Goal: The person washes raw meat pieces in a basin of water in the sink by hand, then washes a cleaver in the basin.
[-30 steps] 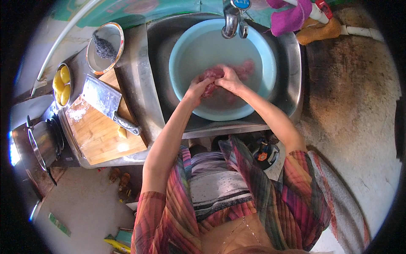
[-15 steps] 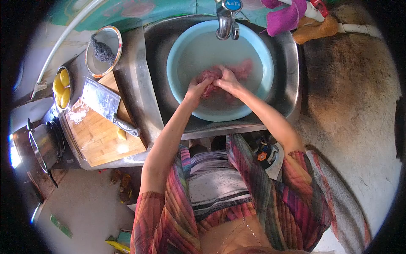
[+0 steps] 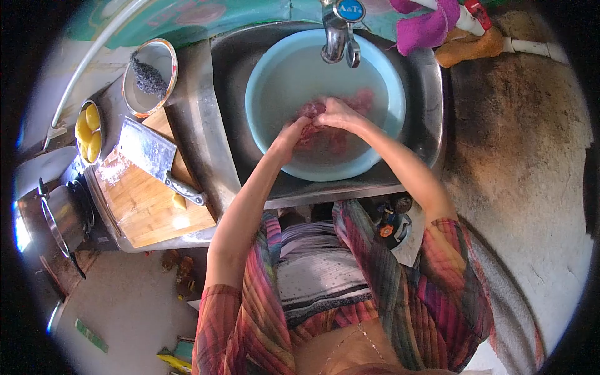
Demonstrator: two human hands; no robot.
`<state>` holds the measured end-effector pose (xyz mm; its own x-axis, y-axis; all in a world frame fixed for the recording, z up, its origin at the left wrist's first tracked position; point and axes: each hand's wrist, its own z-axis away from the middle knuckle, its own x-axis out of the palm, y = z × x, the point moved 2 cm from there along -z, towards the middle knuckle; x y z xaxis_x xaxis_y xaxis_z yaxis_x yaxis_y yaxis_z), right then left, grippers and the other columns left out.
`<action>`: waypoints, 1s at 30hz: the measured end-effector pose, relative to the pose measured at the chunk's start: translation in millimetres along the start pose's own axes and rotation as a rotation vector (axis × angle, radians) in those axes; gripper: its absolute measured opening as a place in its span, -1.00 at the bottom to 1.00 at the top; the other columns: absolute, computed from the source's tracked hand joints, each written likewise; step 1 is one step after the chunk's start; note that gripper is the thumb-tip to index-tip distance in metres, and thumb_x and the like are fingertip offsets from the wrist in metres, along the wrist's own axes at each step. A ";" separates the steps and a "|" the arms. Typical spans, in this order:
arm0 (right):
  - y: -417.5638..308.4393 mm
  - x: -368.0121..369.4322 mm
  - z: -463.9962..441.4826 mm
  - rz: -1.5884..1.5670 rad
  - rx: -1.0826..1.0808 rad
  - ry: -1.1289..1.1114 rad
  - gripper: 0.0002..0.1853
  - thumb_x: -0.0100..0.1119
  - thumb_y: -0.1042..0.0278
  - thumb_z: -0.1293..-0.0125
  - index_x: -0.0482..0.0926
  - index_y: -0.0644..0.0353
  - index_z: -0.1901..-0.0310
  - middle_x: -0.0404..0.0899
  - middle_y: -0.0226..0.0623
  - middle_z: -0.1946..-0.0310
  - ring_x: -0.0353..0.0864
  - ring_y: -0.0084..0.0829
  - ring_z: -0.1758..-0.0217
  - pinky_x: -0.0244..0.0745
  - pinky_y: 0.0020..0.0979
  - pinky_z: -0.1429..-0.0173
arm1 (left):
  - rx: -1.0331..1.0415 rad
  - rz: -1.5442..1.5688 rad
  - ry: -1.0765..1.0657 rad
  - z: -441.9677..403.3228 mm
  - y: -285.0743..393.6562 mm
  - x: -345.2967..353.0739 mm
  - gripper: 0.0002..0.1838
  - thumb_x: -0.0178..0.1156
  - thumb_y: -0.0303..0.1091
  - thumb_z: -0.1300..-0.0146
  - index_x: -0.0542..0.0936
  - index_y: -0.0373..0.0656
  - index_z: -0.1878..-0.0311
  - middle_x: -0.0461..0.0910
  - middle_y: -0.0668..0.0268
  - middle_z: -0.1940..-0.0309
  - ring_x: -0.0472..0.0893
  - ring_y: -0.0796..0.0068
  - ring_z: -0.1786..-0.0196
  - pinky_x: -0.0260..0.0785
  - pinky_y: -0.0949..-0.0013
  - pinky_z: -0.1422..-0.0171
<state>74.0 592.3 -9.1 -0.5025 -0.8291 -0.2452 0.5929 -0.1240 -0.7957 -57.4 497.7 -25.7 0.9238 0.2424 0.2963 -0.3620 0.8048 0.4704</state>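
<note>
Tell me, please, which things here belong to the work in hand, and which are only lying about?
Seemingly in use: left hand, right hand, reddish meat, cloudy water, blue basin, sink.

Seemingly just lying about: cleaver, wooden board, yellow pieces, dark scourer, purple cloth.

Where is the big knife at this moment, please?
In the head view, the knife lies at the left on the wooden cutting board, just below the round bowl and left of the sink.
</note>
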 end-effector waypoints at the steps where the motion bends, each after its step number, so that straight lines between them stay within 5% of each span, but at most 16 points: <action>1: -2.7 0.3 1.6 0.056 0.071 -0.041 -0.42 0.21 0.40 0.07 0.42 0.29 -0.09 0.54 0.01 0.08 0.51 -0.22 -0.04 0.34 -0.29 -0.15 | -0.015 -0.006 -0.009 -0.8 -1.2 0.0 -0.73 0.04 -0.16 -0.24 0.54 -0.15 0.19 0.53 0.40 0.41 0.45 0.55 0.40 0.31 0.43 0.34; 8: 4.1 14.6 9.9 -0.221 0.017 -0.078 -0.42 0.20 0.54 0.10 0.39 0.27 -0.08 0.56 -0.20 0.16 0.53 -0.36 0.09 0.42 -0.36 -0.03 | -0.061 -0.074 -0.037 -19.5 -11.6 -11.5 -0.79 0.16 -0.28 -0.04 0.58 -0.23 0.35 0.54 0.30 0.50 0.49 0.43 0.50 0.39 0.35 0.47; 9: 24.6 20.4 -0.2 -0.153 -0.151 -0.015 -0.39 0.20 0.55 0.09 0.36 0.24 -0.12 0.56 -0.26 0.18 0.52 -0.43 0.11 0.45 -0.40 0.02 | -0.062 -0.075 -0.038 -21.4 -13.0 -10.8 -0.79 0.16 -0.28 -0.04 0.58 -0.23 0.35 0.54 0.30 0.50 0.49 0.43 0.50 0.39 0.35 0.47; 15: 21.1 20.6 6.4 -0.175 -0.095 0.001 -0.33 0.22 0.57 0.10 0.33 0.25 -0.17 0.55 -0.28 0.15 0.51 -0.45 0.08 0.43 -0.41 -0.05 | -0.030 -0.087 0.078 -9.0 -5.0 -3.2 -0.80 0.19 -0.35 0.05 0.57 -0.29 0.40 0.52 0.28 0.55 0.48 0.46 0.51 0.33 0.38 0.47; 17: 21.7 20.7 12.2 -0.216 -0.123 0.005 -0.37 0.25 0.53 0.11 0.36 0.26 -0.12 0.57 -0.27 0.15 0.52 -0.44 0.08 0.42 -0.39 -0.07 | -0.029 -0.130 -0.046 -12.1 -5.5 -5.8 -0.79 0.18 -0.38 0.13 0.57 -0.30 0.40 0.53 0.25 0.52 0.49 0.44 0.45 0.32 0.39 0.40; 21: 36.7 26.5 9.6 -0.338 -0.308 0.052 -0.36 0.26 0.53 0.10 0.34 0.28 -0.12 0.55 -0.27 0.09 0.49 -0.47 0.03 0.41 -0.41 -0.09 | 0.042 -0.210 -0.043 -1.9 0.0 0.9 -0.82 0.16 -0.37 0.04 0.53 -0.27 0.36 0.51 0.32 0.48 0.47 0.48 0.44 0.32 0.42 0.39; 30: 36.2 21.2 15.4 -0.433 -0.266 -0.056 -0.32 0.23 0.57 0.09 0.29 0.31 -0.19 0.53 -0.27 0.07 0.47 -0.50 0.02 0.41 -0.45 -0.07 | 0.064 -0.158 -0.132 9.1 7.7 8.9 -0.72 0.16 -0.41 0.06 0.49 -0.31 0.23 0.50 0.29 0.38 0.48 0.48 0.33 0.34 0.44 0.28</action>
<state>94.4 561.9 -34.7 -0.6275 -0.7614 0.1628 0.1531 -0.3257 -0.9330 -53.1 501.1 -11.8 0.9468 0.0395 0.3193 -0.2253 0.7899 0.5703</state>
